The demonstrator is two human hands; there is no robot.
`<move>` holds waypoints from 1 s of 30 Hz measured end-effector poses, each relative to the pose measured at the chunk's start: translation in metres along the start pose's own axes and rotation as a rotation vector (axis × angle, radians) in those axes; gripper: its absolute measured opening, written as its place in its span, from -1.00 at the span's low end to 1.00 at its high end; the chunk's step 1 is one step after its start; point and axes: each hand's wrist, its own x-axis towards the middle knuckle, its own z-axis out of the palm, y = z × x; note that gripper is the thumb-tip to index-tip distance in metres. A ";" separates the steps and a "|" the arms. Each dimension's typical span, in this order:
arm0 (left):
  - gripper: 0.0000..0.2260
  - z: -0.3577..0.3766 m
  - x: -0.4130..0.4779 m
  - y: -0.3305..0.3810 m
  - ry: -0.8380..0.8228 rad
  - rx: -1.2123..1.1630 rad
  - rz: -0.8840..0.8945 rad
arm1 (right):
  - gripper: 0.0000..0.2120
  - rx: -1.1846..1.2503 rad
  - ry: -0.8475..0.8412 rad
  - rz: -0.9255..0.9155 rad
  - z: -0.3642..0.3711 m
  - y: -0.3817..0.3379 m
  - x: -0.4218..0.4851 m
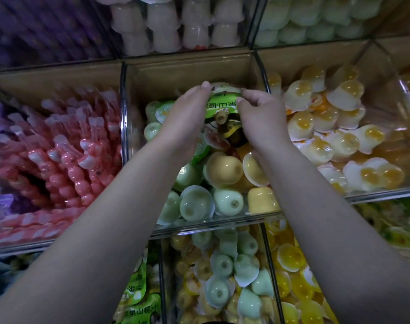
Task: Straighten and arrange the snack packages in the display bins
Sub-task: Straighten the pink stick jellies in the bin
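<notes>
The middle bin [190, 71], a clear-fronted compartment with a cardboard back wall, holds a loose heap of green and yellow jelly cups [225, 170]. Both bare arms reach into it from the near side. Over the heap, toward the bin's back wall, a green spouted pouch [219, 105] is held up with its printing upside down to the camera and its tan spout pointing back toward the person.

The left grip [187, 113] has its fingers curled over the pouch's upper left edge and pinches it there. The right grip [260, 115] is likewise closed, fingertips nipping the upper right edge. The pouch spans the gap between the two grips. Whether its lower end touches the cups beneath cannot be told.

Left of the middle bin sits a bin of pink beaded stick packs [70, 148]. Right of it lie white cups with yellow centres [335, 127]. Below it another bin holds mixed cups [222, 277], with more green pouches [138, 295] just to that bin's left. Above it stand pale pink cups [166, 26].
</notes>
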 end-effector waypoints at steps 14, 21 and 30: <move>-0.85 -0.038 -0.047 -0.009 -0.081 -0.427 0.034 | -0.55 0.279 -0.066 -0.049 -0.019 -0.019 -0.048; -0.85 -0.062 -0.090 -0.021 -0.117 -0.408 0.073 | -0.74 0.262 -0.125 -0.072 -0.016 -0.020 -0.102; -0.78 -0.107 -0.147 -0.045 -0.108 -0.492 0.059 | -0.55 0.280 -0.147 -0.007 0.013 -0.017 -0.168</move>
